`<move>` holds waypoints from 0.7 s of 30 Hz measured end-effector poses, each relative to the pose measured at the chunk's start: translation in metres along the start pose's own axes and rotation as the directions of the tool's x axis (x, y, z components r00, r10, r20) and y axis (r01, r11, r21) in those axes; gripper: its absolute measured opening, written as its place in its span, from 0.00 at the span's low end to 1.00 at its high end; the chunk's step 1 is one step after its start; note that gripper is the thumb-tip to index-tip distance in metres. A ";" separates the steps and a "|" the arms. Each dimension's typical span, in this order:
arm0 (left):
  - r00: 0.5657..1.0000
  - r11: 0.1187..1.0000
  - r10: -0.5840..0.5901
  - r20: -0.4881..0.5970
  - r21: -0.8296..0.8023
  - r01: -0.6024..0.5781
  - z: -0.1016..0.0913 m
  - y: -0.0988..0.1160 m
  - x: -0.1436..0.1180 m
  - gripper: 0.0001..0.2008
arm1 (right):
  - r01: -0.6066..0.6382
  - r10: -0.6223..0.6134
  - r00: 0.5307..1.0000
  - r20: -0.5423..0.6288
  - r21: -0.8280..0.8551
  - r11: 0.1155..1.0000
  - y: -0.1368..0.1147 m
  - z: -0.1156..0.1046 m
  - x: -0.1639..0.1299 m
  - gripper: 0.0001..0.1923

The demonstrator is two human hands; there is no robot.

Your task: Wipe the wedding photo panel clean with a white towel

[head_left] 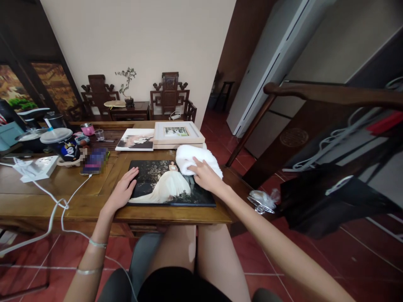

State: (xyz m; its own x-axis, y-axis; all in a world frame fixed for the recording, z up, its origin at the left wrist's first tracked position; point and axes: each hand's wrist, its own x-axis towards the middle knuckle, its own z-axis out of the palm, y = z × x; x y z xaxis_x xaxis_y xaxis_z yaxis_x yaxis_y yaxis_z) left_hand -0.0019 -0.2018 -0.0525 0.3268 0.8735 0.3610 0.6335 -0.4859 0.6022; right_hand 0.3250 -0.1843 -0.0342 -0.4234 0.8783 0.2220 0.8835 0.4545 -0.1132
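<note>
In the head view, a dark photo panel (163,184) showing a figure in a white gown lies flat on the wooden worktop (102,184), near its front edge. The left hand (122,192) rests at the panel's left edge, its grip spread with fingers stretched out, touching the panel and clasping nothing. The right hand (208,174) has its grip curled into a bunched white cloth (186,156), which covers the panel's far right corner; how tightly the fingers close underneath cannot be told. Just beyond the cloth lies a pale framed picture (176,131), with a flat print (135,139) just beside it. Farther left are 1 phone (95,161) and 1 lidded cup (64,144).
</note>
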 end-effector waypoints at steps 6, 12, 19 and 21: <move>1.000 1.000 0.004 0.001 0.003 -0.004 0.000 0.000 0.000 0.23 | 0.135 -0.141 0.987 0.082 0.078 0.988 -0.048 -0.021 -0.075 0.28; 1.000 1.000 -0.002 -0.004 0.002 0.002 0.001 0.000 0.000 0.23 | 0.229 -0.262 0.949 0.176 0.187 0.955 -0.072 -0.045 -0.100 0.29; 1.000 1.000 0.004 -0.005 -0.002 -0.004 0.001 -0.001 0.000 0.23 | 0.165 -0.175 0.978 0.113 0.094 0.982 -0.026 -0.022 -0.018 0.28; 1.000 1.000 0.005 -0.006 -0.004 -0.005 0.000 -0.002 -0.001 0.22 | 0.149 -0.153 0.985 0.082 0.054 0.987 -0.012 -0.015 0.009 0.29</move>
State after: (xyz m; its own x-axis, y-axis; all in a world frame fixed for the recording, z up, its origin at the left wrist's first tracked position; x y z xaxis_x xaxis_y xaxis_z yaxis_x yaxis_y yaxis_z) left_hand -0.0028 -0.2016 -0.0539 0.3257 0.8710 0.3677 0.6294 -0.4900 0.6032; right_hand 0.3139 -0.1837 -0.0165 -0.5684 0.8077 0.1567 0.7985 0.5874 -0.1314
